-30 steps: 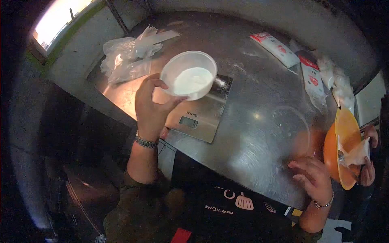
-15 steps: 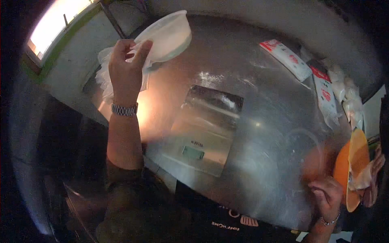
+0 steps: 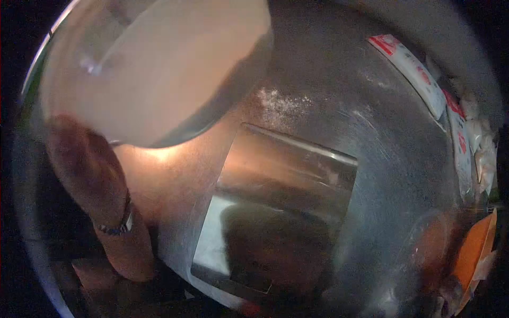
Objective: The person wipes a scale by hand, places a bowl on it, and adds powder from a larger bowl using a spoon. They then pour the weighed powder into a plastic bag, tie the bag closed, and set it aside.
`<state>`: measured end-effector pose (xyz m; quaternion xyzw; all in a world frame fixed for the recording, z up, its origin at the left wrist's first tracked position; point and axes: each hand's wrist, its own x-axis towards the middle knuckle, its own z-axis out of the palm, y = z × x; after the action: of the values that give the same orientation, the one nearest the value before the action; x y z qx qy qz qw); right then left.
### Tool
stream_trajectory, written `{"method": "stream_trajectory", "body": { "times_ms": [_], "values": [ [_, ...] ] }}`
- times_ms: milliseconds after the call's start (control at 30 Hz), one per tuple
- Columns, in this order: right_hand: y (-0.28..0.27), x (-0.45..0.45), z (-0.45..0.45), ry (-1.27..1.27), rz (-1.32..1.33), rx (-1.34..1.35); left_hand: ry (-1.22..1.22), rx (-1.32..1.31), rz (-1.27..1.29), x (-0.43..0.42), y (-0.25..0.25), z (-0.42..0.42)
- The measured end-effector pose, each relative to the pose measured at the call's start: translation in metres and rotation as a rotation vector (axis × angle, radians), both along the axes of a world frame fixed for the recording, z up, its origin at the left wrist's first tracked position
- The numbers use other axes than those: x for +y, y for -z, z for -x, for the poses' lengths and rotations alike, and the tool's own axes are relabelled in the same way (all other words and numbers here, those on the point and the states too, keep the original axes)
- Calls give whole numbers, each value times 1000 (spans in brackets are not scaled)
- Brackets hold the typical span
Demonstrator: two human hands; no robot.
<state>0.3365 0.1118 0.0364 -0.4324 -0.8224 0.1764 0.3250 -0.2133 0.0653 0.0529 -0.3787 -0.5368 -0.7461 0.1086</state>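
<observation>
The round, translucent white plastic tub has come nearer the camera — lower-left edge pinched in the left hand (fingertips blurred), bulk up and rightward, above the grey metal counter. The right hand's state I cannot tell.

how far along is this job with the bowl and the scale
Some powder handling looks done: white powder dusts the table near the scale, which has nothing on it. In hand: the left hand holds the bowl raised. What's left I can't tell, as the bowl's contents are blurred.
</observation>
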Motion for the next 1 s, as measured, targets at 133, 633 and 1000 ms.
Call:
{"method": "stream_trajectory", "body": {
  "times_ms": [133, 633, 1000],
  "values": [
    [1, 4, 4, -18, -3, -8, 124, 55, -12, 7, 1, -6],
    [-24, -1, -3, -144, -87, -171, 780, 851, 588, 43, -23, -36],
    [-34, -3, 12, -262, -84, -101, 668, 918, 864, 24, -31, -194]
  ]
}}
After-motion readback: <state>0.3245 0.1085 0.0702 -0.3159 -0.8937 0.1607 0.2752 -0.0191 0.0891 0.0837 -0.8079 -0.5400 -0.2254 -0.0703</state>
